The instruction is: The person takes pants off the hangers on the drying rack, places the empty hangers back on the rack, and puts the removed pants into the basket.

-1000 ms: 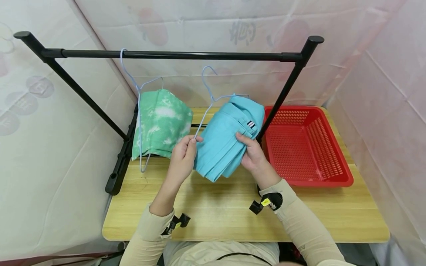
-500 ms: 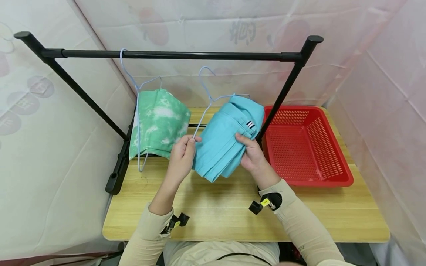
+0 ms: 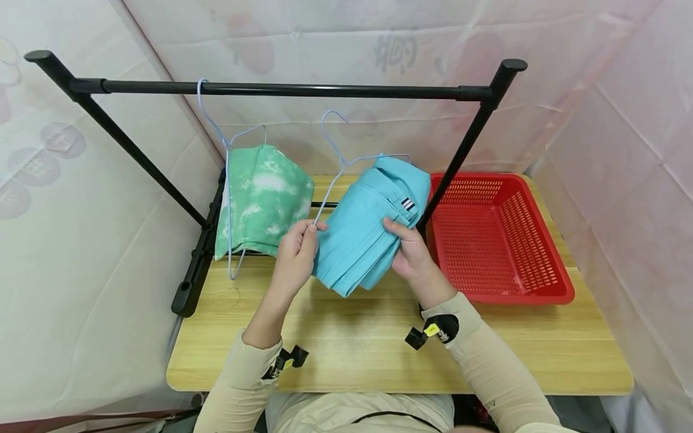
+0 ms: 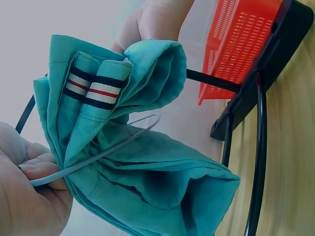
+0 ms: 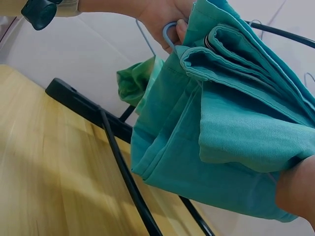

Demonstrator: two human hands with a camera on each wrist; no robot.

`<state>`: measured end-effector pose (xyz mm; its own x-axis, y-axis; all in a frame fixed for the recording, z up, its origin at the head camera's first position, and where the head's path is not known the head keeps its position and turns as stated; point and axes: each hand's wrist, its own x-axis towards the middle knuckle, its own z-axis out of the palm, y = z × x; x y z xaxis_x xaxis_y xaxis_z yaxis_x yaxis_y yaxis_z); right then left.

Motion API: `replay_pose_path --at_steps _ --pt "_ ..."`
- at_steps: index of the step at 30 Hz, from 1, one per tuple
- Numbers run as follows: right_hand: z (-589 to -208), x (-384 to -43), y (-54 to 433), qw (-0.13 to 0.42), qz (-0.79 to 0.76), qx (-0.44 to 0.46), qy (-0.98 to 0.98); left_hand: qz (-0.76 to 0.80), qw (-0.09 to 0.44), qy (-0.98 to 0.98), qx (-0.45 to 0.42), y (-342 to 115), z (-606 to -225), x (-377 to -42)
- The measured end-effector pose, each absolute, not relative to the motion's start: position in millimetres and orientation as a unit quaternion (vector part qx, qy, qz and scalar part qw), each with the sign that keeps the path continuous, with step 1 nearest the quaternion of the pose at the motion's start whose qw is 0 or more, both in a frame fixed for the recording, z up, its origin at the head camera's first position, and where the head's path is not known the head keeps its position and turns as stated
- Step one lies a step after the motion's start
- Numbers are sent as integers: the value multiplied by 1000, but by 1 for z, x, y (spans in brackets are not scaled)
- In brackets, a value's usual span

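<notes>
Folded turquoise pants [image 3: 368, 234] hang over a light blue wire hanger [image 3: 343, 163], held up in front of the rack. My left hand [image 3: 295, 249] pinches the hanger's lower left corner between thumb and fingers, beside the edge of the cloth. On the other side my right hand [image 3: 415, 261] grips the pants, thumb on top and fingers hidden behind. A striped tab shows on the folded pants [image 4: 54, 98] in the left wrist view. In the right wrist view, the hanger's bent corner [image 5: 170, 34] sticks out at my left hand. The hanger's hook is off the bar.
A black rack bar [image 3: 325, 89] spans above the wooden table [image 3: 357, 361]. At its left hangs a green tie-dye garment [image 3: 265, 198] on another hanger [image 3: 227, 198]. To the right, a red plastic basket [image 3: 514, 299] stands on the table behind the rack's slanted post [image 3: 460, 144].
The hanger with the pants has shifted very slightly, its hook tilting a little to the left. Both hands keep their hold. The green garment swings slightly.
</notes>
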<state>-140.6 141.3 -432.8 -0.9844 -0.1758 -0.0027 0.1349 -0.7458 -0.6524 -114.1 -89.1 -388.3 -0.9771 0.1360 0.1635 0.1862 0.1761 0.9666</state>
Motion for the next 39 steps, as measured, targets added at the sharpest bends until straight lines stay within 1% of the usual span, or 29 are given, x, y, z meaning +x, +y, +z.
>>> replay_pose_path --at_steps 9,22,39 --pt "-435 -140 141 81 -934 -36 347 -634 24 -766 -104 -91 -391 -115" --pt "-437 -141 142 76 -938 -36 337 -657 9 -747 -104 -92 -396 -120" --pt "-438 -139 145 75 -933 -64 345 -676 11 -730 -96 -92 -400 -122"
